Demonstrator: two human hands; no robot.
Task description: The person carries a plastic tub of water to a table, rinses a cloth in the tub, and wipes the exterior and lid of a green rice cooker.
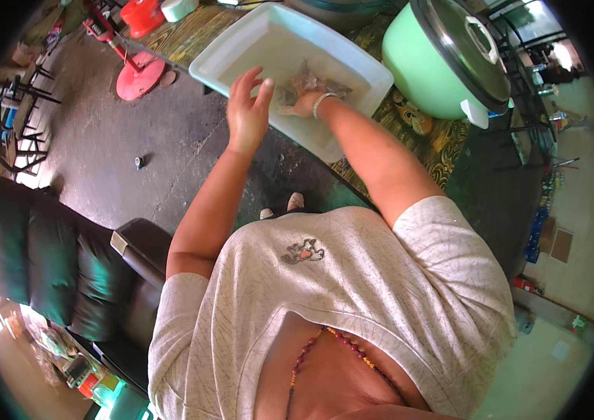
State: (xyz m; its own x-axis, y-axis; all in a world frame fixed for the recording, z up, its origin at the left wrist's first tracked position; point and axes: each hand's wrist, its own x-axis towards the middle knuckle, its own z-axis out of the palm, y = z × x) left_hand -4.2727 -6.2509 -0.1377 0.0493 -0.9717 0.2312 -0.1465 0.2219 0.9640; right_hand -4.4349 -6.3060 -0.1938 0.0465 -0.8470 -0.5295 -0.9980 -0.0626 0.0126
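A white plastic tub (207, 63) of cloudy water stands on the table before me. In the water lies a grey and pinkish wet mass (310, 79), perhaps raw meat or fish; its exact kind is unclear. My right hand (304, 103), with a pale bracelet (323, 101) at the wrist, reaches into the tub against this mass. The water and the mass partly hide its fingers, so I cannot tell whether it grips anything. My left hand (248, 107) is raised at the tub's near left rim, bare, with fingers apart.
Right of the tub stands a large green rice cooker (423, 63) with a metal lid, on the wood-patterned table (446, 149). A red container (142, 16) and a white one (178, 9) sit at the table's far left. On the floor are a red round base (141, 76) and a black leather armchair (55, 257).
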